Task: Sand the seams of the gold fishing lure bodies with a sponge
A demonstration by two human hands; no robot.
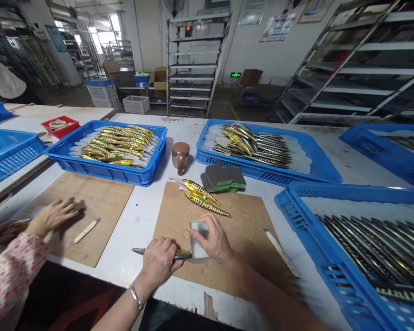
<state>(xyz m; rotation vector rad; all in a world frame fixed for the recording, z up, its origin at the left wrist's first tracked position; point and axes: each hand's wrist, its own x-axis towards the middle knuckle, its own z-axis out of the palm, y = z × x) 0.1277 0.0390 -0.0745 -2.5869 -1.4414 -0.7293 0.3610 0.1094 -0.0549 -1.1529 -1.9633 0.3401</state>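
My left hand [160, 257] is closed over a fishing lure [183, 253], pressing it down at the near-left edge of a brown board [241, 266]. The lure's dark tail pokes out to the left. My right hand [215, 241] grips a pale grey block [197, 243] with a thin green edge, resembling a sanding sponge. The block stands at the lure's right end; whether it touches is unclear. Beyond my hands, a few gold, striped lures [207, 202] lie on the board. A white-handled tool [279, 250] rests at the board's right side.
Dark sponge blocks with green edges [222, 178] are stacked behind the board, near a brown-topped object [180, 156]. Blue trays [141, 177] of lures stand at the back and right [310, 230]. At left, a co-worker's hand [53, 216] is over another board [100, 248] with a pale-handled tool [87, 231].
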